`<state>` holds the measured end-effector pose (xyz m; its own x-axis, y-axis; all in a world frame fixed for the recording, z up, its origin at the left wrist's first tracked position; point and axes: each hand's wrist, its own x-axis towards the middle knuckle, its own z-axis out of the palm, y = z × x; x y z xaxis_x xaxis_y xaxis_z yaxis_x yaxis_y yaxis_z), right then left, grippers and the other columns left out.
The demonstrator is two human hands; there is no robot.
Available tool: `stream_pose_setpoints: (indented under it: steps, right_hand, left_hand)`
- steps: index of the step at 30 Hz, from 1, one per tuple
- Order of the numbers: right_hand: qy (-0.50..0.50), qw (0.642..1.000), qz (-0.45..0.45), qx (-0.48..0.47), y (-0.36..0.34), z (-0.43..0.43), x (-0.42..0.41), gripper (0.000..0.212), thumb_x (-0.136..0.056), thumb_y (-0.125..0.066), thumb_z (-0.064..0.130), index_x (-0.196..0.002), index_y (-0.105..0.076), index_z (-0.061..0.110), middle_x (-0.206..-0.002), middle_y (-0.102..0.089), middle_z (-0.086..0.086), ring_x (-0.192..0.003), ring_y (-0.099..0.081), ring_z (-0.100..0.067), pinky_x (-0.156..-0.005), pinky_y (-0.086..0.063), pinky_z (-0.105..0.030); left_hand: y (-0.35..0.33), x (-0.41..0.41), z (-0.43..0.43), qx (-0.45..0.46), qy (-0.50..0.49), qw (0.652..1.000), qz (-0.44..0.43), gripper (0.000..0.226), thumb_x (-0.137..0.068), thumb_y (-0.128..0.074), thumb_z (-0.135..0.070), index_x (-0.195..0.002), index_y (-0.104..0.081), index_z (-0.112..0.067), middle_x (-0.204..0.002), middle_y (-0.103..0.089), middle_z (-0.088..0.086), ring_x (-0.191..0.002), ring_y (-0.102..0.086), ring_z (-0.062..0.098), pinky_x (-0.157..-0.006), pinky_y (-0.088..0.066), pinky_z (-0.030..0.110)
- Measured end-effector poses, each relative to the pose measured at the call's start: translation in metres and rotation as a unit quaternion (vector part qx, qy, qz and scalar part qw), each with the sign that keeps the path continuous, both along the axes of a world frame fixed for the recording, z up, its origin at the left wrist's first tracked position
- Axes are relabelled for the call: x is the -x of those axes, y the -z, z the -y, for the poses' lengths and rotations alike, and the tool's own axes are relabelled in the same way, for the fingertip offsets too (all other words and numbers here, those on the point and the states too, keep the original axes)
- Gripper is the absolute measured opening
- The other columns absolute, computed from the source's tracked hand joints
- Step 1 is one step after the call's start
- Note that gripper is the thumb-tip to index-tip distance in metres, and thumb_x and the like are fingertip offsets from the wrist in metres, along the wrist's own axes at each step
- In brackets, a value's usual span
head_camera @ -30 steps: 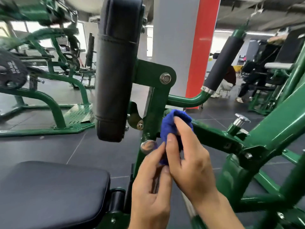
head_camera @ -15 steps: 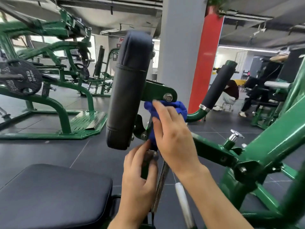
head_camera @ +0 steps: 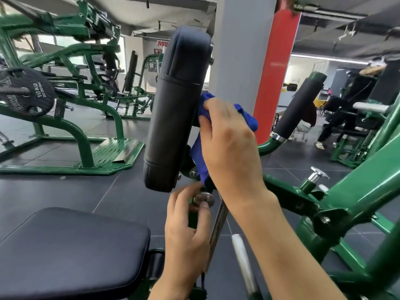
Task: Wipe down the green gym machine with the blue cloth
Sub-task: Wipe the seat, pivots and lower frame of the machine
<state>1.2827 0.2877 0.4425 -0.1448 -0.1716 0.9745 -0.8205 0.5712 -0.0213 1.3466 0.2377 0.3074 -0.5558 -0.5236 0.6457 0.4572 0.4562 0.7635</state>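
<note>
The green gym machine (head_camera: 355,191) fills the right and centre, with a black upright pad (head_camera: 175,113) and a black seat (head_camera: 71,252) at the lower left. My right hand (head_camera: 231,148) presses the blue cloth (head_camera: 200,156) against the green bracket behind the pad; the hand hides most of the bracket. The cloth bunches out above and to the right of my fingers. Lower down, my left hand (head_camera: 186,232) grips the green post, with the thumb on a round metal knob (head_camera: 203,199).
A foam-covered handle (head_camera: 299,107) rises at the right on a green arm. A spring (head_camera: 216,232) and a white bar (head_camera: 242,260) hang below my hands. Other green machines with a 10 kg plate (head_camera: 26,94) stand to the left. A grey and red pillar (head_camera: 255,61) stands behind, and a seated person (head_camera: 333,118) is at the far right.
My right hand has moved the blue cloth upward along the bracket, from near the lower knob to behind the pad. My left hand stayed low on the post by the knob.
</note>
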Motion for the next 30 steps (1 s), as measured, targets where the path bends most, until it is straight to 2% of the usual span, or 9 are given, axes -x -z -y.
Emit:
stream_pose_setpoints:
  steps: [3,6,11,15,18,22,25,28,30]
  right_hand:
    - [0.044,0.997,0.021,-0.063,0.032,-0.009,0.002,0.017,-0.095,-0.067,0.000,-0.110,-0.062,0.005,-0.097,-0.064,-0.013,-0.079,-0.060,-0.029,-0.068,-0.053,-0.035]
    - [0.045,0.993,0.098,-0.056,0.062,-0.025,0.006,0.013,-0.100,-0.063,0.012,-0.112,-0.061,0.008,-0.098,-0.061,-0.013,-0.080,-0.058,-0.032,-0.068,-0.051,-0.040]
    - [0.063,0.982,0.108,-0.139,0.101,-0.024,-0.004,0.013,-0.096,-0.062,0.011,-0.109,-0.063,0.008,-0.099,-0.063,-0.013,-0.079,-0.060,-0.033,-0.065,-0.055,-0.044]
    - [-0.012,0.984,0.176,-0.016,0.134,-0.030,-0.004,0.022,-0.104,-0.050,0.015,-0.118,-0.063,0.005,-0.099,-0.061,-0.010,-0.083,-0.059,-0.031,-0.071,-0.053,-0.042]
    - [-0.030,0.978,0.201,0.033,0.148,-0.032,-0.007,0.019,-0.106,-0.048,0.015,-0.108,-0.063,0.003,-0.093,-0.058,-0.008,-0.080,-0.055,-0.030,-0.072,-0.051,-0.046]
    - [-0.083,0.943,0.302,0.110,0.169,-0.030,-0.014,0.020,-0.110,-0.048,0.020,-0.107,-0.064,0.009,-0.087,-0.063,0.000,-0.075,-0.057,-0.016,-0.067,-0.049,-0.030]
    - [-0.152,0.858,0.476,0.123,0.190,-0.023,-0.026,0.016,-0.110,-0.047,0.023,-0.112,-0.063,0.022,-0.085,-0.069,0.008,-0.077,-0.063,-0.010,-0.067,-0.048,-0.024]
    - [-0.178,0.864,0.469,0.043,0.204,-0.018,-0.030,0.025,-0.110,-0.046,0.018,-0.128,-0.062,0.025,-0.108,-0.071,0.012,-0.099,-0.066,-0.004,-0.083,-0.052,-0.022]
    - [-0.196,0.875,0.442,0.030,0.202,-0.015,-0.027,0.028,-0.108,-0.049,0.015,-0.131,-0.063,0.024,-0.116,-0.068,0.013,-0.108,-0.063,-0.002,-0.090,-0.049,-0.016]
  left_hand:
    - [0.013,-0.004,0.003,-0.008,0.003,1.000,0.008,0.036,-0.098,-0.063,-0.002,-0.123,-0.064,-0.028,-0.121,-0.059,-0.013,-0.116,-0.060,0.006,-0.089,-0.045,0.011]
    - [0.024,-0.011,0.003,-0.009,0.016,1.000,0.011,0.037,-0.098,-0.062,0.000,-0.124,-0.065,-0.026,-0.126,-0.059,-0.010,-0.123,-0.057,0.013,-0.091,-0.043,0.011]
    - [0.039,-0.014,-0.001,-0.029,0.015,0.999,0.016,0.039,-0.099,-0.062,-0.001,-0.132,-0.062,-0.022,-0.130,-0.056,-0.007,-0.125,-0.056,0.016,-0.093,-0.046,0.015]
    - [0.063,-0.018,-0.003,-0.054,0.019,0.997,0.049,0.039,-0.100,-0.061,-0.008,-0.134,-0.060,-0.028,-0.131,-0.054,-0.012,-0.109,-0.064,0.022,-0.090,-0.056,0.036]
    - [0.076,-0.022,-0.001,-0.063,0.011,0.996,0.063,0.038,-0.101,-0.060,-0.009,-0.133,-0.060,-0.028,-0.128,-0.054,-0.012,-0.102,-0.065,0.014,-0.086,-0.054,0.026]
    - [0.092,-0.021,0.002,-0.061,-0.002,0.994,0.090,0.040,-0.101,-0.060,-0.006,-0.134,-0.060,-0.027,-0.125,-0.055,-0.012,-0.103,-0.064,0.008,-0.083,-0.050,0.017]
    - [0.107,-0.019,0.005,-0.060,0.004,0.993,0.105,0.041,-0.100,-0.060,-0.006,-0.134,-0.059,-0.030,-0.124,-0.056,-0.016,-0.114,-0.061,0.012,-0.093,-0.053,0.030]
    - [0.115,-0.016,0.009,-0.094,0.011,0.991,0.097,0.044,-0.102,-0.058,-0.005,-0.131,-0.058,-0.038,-0.124,-0.061,-0.015,-0.120,-0.060,0.012,-0.100,-0.052,0.036]
    - [0.113,-0.014,0.012,-0.102,0.001,0.993,0.053,0.040,-0.104,-0.055,-0.009,-0.131,-0.059,-0.037,-0.125,-0.060,-0.015,-0.122,-0.060,0.016,-0.099,-0.051,0.031]
